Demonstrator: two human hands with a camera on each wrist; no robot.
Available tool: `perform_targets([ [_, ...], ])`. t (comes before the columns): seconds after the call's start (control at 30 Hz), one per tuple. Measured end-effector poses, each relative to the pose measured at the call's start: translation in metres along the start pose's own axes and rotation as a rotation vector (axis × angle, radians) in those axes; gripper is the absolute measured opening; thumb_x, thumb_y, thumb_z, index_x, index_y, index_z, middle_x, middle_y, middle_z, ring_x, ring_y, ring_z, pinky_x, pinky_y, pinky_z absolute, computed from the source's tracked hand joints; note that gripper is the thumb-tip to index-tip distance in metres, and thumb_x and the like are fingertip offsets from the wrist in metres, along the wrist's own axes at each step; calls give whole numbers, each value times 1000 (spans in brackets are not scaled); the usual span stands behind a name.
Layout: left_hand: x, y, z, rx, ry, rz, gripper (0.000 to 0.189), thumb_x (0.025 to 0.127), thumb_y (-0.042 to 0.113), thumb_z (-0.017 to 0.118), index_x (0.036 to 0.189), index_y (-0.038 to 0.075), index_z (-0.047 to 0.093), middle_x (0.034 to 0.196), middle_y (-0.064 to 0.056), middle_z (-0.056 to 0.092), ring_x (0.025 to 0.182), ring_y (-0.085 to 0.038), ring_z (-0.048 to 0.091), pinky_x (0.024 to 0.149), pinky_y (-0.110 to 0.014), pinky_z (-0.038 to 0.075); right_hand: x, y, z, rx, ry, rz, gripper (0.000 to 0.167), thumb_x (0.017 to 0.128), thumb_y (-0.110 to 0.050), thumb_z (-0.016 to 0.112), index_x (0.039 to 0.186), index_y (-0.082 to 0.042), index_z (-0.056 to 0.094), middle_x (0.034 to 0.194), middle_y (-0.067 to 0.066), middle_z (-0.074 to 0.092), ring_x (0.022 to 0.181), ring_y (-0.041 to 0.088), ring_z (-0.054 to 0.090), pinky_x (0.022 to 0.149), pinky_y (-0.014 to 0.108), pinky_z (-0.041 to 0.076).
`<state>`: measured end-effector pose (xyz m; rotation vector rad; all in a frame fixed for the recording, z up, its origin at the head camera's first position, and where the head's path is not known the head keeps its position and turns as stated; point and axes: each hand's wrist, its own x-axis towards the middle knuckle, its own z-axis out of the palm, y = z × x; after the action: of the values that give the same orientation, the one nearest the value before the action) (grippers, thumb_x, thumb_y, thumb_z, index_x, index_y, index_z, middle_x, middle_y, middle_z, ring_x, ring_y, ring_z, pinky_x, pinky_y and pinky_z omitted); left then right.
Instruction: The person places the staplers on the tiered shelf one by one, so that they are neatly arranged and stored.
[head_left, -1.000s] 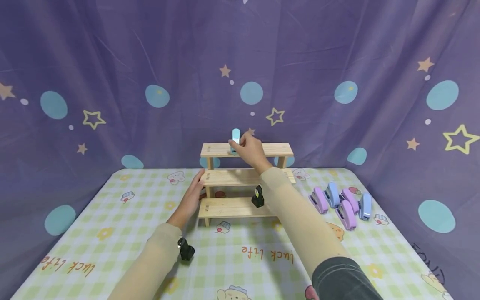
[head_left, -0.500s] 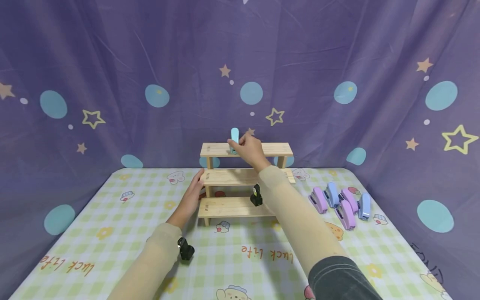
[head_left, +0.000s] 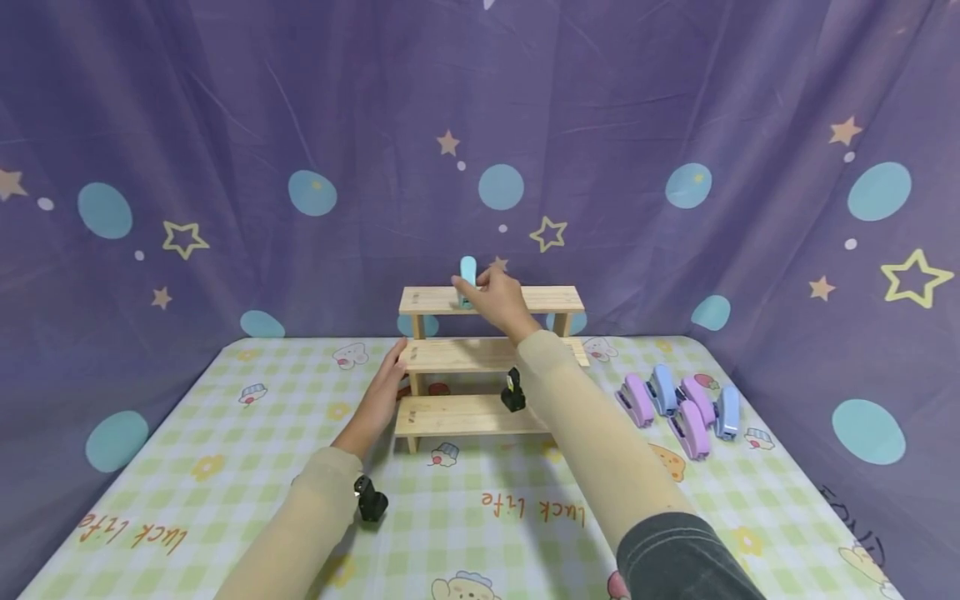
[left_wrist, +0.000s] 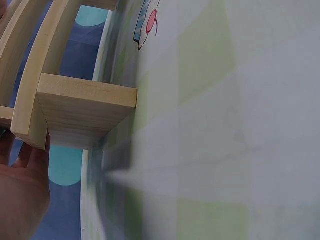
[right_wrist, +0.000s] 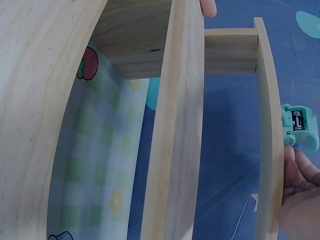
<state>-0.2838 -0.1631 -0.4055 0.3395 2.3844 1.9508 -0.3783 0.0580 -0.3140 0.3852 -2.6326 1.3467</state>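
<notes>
On the top tier of a wooden three-tier shelf [head_left: 472, 356], a light teal stapler [head_left: 467, 279] stands on end. My right hand [head_left: 498, 297] pinches it from the right, thumb in front. Seen from the right wrist, the stapler [right_wrist: 301, 127] shows its metal spring, and the right hand [right_wrist: 302, 195] is by the top board [right_wrist: 269, 125]. My left hand [head_left: 385, 383] grips the left end of the middle tier. In the left wrist view the left hand's fingers [left_wrist: 37, 160] reach behind the boards; one fingertip [right_wrist: 208, 7] shows above the middle board in the right wrist view.
Several purple staplers [head_left: 692, 429] and blue staplers [head_left: 727, 412] lie grouped on the checked tablecloth [head_left: 225, 517], right of the shelf. A purple curtain [head_left: 360, 125] hangs close behind. Black wrist cameras [head_left: 371, 500] stick out from both forearms.
The teal stapler and my right hand have shifted very slightly left along the top tier. My left hand stays on the shelf's end.
</notes>
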Motion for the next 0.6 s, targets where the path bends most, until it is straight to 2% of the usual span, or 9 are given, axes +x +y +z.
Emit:
perform_targets([
  [0.03,-1,3,0,3,-2,1,56,112,28,26,163,14,7,166,-13,9,149,-38,18,119,-55,14,-1,0,-1,8,-6,4,52,97,-58,57,110,-8,52,114,15,59,63,16,45,65,33,42],
  [0.1,-2,5,1,9,-7,-2,56,112,28,25,163,13,7,166,-14,9,149,-38,18,119,-54,14,-3,0,-4,20,-16,6,55,98,-58,56,117,-7,53,149,18,42,76,18,53,70,35,45],
  [0.13,-2,4,0,7,-6,-2,56,112,28,25,163,14,6,166,-14,9,149,-38,18,119,-55,14,-4,0,-5,23,-22,3,56,98,-58,55,120,-7,53,159,17,29,83,19,55,73,36,46],
  [0.17,-1,2,0,4,-4,-1,56,112,29,25,163,15,6,167,-13,9,149,-38,18,119,-55,14,-4,0,-6,22,-31,-3,57,98,-58,55,122,-6,53,161,17,26,88,21,57,76,37,48],
  [0.23,2,-6,-1,-4,4,6,56,112,31,25,163,17,6,167,-12,8,149,-38,17,119,-56,14,-4,0,-8,17,-52,-9,60,99,-58,54,126,-5,53,155,17,37,98,22,59,81,38,50],
  [0.3,6,-14,-2,-5,11,17,57,112,35,25,163,20,7,167,-11,9,149,-37,17,119,-56,15,-5,-1,-10,12,-68,-15,61,99,-57,54,130,-4,53,138,15,53,102,22,59,85,39,50],
  [0.37,10,-22,-3,9,16,31,57,111,39,25,163,23,7,167,-9,9,149,-36,18,118,-56,17,-6,0,-12,11,-76,-29,61,100,-54,54,133,-4,52,120,11,60,103,22,59,87,40,51],
  [0.4,11,-24,-3,14,21,39,57,111,40,25,163,24,7,167,-8,10,149,-35,19,118,-56,17,-7,0,-13,10,-77,-36,60,100,-53,54,135,-4,51,116,9,61,104,21,59,88,40,51],
  [0.6,13,-29,0,17,37,42,57,110,45,27,163,28,11,166,-7,13,148,-35,21,117,-58,19,-13,5,-22,12,-95,-79,66,101,-51,54,147,-5,44,119,7,59,109,21,57,91,41,49],
])
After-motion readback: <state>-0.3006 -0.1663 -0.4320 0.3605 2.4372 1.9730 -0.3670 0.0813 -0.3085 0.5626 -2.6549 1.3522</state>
